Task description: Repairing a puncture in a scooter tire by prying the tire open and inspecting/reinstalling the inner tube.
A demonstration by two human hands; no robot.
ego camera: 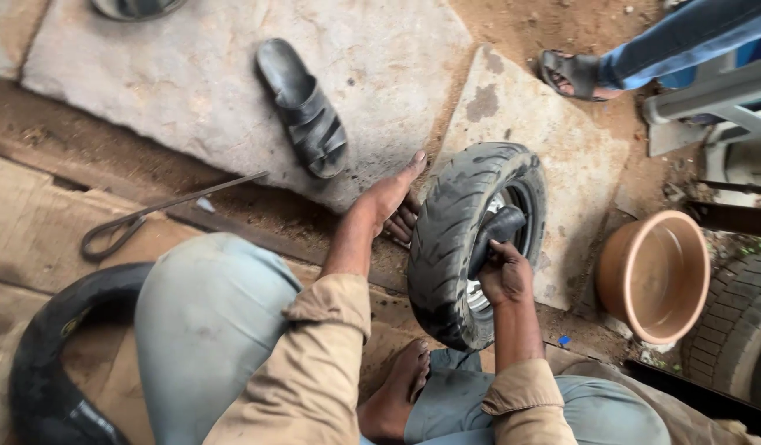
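Our knees in grey trousers [207, 321] and tan sleeves, crouched over a small black rubber scooter tyre on its silver rim [467, 239].

From the left we see a limp black rubber inner tube [43, 363] on the ground, a bent steel tyre lever [150, 216] and a black sandal [305, 107] on the stone slab [191, 74]. Our left hand [390, 202] lies flat and open against the tyre's tread, steadying it. The tyre stands upright between both hands. Our right hand [504, 276] is closed on a black rubber piece [497, 231] at the rim opening. We judge the wheel heavy and stiff, dusty, best held by the tread or rim. A round terracotta-coloured basin [656, 276] sits to the right.
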